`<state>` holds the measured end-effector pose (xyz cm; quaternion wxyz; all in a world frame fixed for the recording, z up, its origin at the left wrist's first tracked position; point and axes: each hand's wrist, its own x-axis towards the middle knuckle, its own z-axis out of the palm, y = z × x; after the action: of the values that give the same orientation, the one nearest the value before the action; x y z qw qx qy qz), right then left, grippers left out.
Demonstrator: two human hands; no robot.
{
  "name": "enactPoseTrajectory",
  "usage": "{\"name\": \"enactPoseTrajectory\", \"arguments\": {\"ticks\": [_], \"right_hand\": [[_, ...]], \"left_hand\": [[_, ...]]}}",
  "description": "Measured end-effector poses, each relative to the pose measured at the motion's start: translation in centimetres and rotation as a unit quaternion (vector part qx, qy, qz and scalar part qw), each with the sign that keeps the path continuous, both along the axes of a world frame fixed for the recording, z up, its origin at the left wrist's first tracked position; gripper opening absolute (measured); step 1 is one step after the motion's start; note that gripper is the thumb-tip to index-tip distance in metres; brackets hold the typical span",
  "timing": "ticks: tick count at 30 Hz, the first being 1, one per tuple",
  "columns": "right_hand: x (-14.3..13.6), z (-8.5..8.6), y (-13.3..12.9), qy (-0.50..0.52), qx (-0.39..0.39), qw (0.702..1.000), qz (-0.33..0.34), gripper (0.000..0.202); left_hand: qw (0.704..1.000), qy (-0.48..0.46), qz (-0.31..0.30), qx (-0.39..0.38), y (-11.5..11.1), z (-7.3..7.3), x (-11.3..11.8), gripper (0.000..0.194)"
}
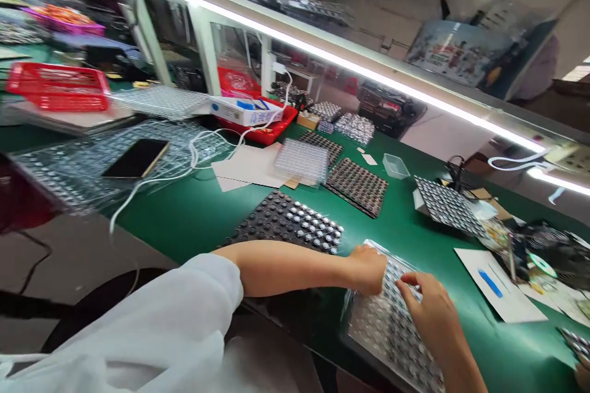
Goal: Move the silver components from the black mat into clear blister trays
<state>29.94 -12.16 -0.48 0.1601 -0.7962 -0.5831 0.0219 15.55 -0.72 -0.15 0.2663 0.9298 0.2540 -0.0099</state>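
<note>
A clear plastic tray filled with small shiny round parts is seen lying on the green table, right at its near edge, with part of it seemingly overhanging. The left hand is laid on the tray's far left corner, fingers curled down onto the plastic, apparently pressing or gripping the rim; whether anything is pinched under it cannot be told. The right hand is rested on the tray's middle, thumb and forefinger drawn together as if a single part or a fold of the plastic is being pinched, though the blur leaves this uncertain.

Just beside the left forearm, a black tray partly filled with the same parts is set. Further back, a dark tray, a stack of clear trays, a small clear box and a phone are laid out. A white sheet with a blue mark lies to the right.

A slip is judged the main risk: the tray is thin and flexible and sits at the table's edge, so an uneven lift or pull could bend it and spill the loose parts onto the floor. The black tray could also be knocked by the left forearm.
</note>
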Motion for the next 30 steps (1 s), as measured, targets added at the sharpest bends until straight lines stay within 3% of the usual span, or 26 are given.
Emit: {"name": "enactPoseTrajectory", "arguments": {"ticks": [3, 7, 10, 12, 15, 18, 24, 30], "right_hand": [[-1.3, 0.6, 1.5, 0.015, 0.010, 0.999, 0.046, 0.027], [-4.5, 1.8, 3.8, 0.042, -0.009, 0.992, 0.120, 0.026], [-7.9, 2.5, 6.2, 0.043, -0.044, 0.983, 0.173, 0.023], [-10.3, 2.6, 8.1, 0.032, -0.063, 0.977, 0.199, 0.021], [-13.8, 2.4, 10.8, 0.011, -0.081, 0.970, 0.227, 0.017], [-16.2, 2.0, 12.7, -0.027, -0.115, 0.965, 0.232, 0.014], [-17.6, 1.6, 14.1, -0.072, -0.149, 0.957, 0.237, 0.009], [-17.6, 0.8, 12.5, -0.097, -0.088, 0.967, 0.219, 0.008]], "left_hand": [[0.998, -0.056, -0.028, -0.010, 1.5, 1.1, -4.1, 0.037], [0.992, -0.126, -0.004, 0.014, 5.1, 2.7, -12.6, 0.021], [0.985, -0.147, 0.065, 0.062, 8.0, 2.3, -18.0, 0.012], [0.982, -0.146, 0.077, 0.092, 9.2, 1.3, -19.9, 0.015], [0.983, -0.134, 0.060, 0.111, 9.6, -0.6, -20.6, 0.020], [0.985, -0.116, 0.063, 0.109, 9.3, -1.5, -20.0, 0.019], [0.989, -0.073, 0.080, 0.101, 9.0, -0.6, -19.3, 0.016], [0.988, -0.061, 0.072, 0.120, 8.7, -0.6, -18.9, 0.015]]}}
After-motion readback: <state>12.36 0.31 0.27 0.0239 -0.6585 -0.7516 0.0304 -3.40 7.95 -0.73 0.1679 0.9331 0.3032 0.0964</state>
